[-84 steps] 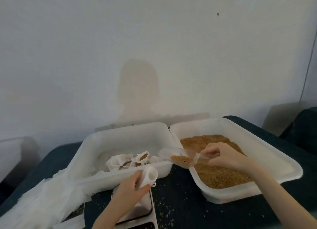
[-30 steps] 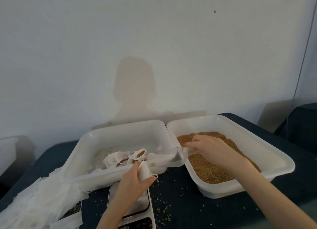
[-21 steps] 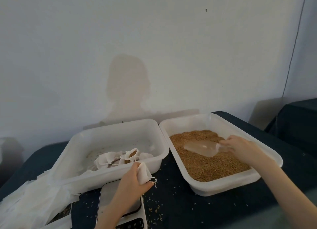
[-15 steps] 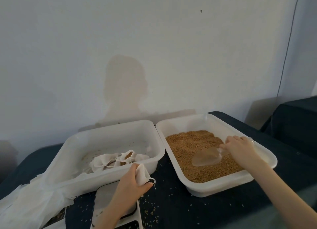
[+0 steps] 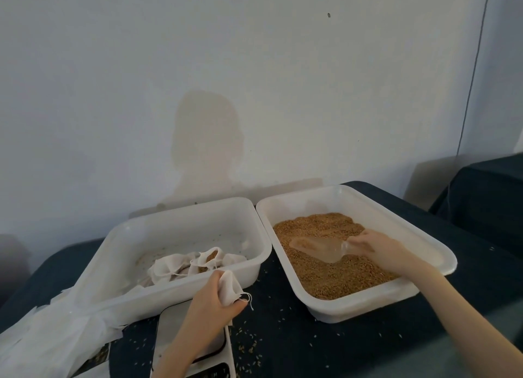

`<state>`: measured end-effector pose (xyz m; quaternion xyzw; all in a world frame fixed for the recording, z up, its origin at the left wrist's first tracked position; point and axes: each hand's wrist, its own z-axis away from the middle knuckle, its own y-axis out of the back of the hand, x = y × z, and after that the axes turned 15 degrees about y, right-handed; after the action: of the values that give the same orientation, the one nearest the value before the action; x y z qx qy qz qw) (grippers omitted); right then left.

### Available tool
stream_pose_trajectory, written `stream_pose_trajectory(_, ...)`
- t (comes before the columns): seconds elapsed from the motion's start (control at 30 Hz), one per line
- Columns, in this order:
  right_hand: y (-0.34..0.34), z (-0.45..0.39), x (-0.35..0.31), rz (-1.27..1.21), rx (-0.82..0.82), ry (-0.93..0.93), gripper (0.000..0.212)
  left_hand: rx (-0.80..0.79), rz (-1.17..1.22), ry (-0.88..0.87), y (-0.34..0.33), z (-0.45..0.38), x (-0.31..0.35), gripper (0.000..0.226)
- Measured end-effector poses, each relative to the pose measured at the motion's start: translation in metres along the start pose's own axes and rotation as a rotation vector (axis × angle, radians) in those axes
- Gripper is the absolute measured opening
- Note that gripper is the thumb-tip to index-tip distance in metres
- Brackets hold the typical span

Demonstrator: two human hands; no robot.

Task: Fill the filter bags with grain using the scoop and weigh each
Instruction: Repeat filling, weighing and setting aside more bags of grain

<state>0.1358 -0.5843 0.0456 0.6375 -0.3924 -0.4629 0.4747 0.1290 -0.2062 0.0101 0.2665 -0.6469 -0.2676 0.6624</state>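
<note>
My left hand (image 5: 210, 301) grips a small white filter bag (image 5: 229, 288) above the scale (image 5: 169, 338), in front of the left tray. My right hand (image 5: 379, 249) holds the handle of a clear plastic scoop (image 5: 317, 249), whose bowl lies low on the brown grain (image 5: 334, 273) in the right white tray (image 5: 418, 233). Several filled filter bags (image 5: 186, 266) lie in the left white tray (image 5: 181, 301), one showing grain at its mouth.
A heap of white filter bags (image 5: 48, 338) lies at the table's left front. Loose grains are scattered on the dark tablecloth (image 5: 283, 346) between scale and right tray. A pale wall stands close behind both trays. A dark covered object (image 5: 486, 191) stands at the right.
My right hand carried the scoop from the bag at the left tray into the grain tray and lowered it onto the grain. My left hand kept its hold on the bag.
</note>
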Motion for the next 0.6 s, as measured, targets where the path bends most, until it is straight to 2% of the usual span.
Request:
stream_pose_trajectory(0.03,0.002,0.0,-0.001,0.041,0.012,-0.017,0.041,0.001,0.0,0.004,0.001,0.0,0.0,0.042)
stream_pose_trajectory(0.17,0.011,0.0,-0.01,0.52,0.042,-0.057,0.035,-0.01,-0.023,0.014,-0.002,0.002,0.003,0.045)
stream_pose_trajectory(0.23,0.012,0.0,-0.012,0.607,0.021,-0.056,0.03,-0.019,-0.023,0.014,-0.003,0.003,0.003,0.045)
stream_pose_trajectory(0.33,0.01,-0.002,-0.015,0.576,-0.044,0.018,0.035,-0.021,-0.017,0.014,-0.004,0.004,0.003,0.045)
stream_pose_trajectory(0.5,0.0,-0.004,-0.017,0.409,-0.052,0.086,0.026,-0.02,-0.005,0.018,-0.005,0.003,0.003,0.043)
stream_pose_trajectory(0.6,-0.009,-0.001,-0.012,0.282,-0.032,0.039,0.04,-0.021,-0.003,0.013,-0.003,0.003,0.002,0.042)
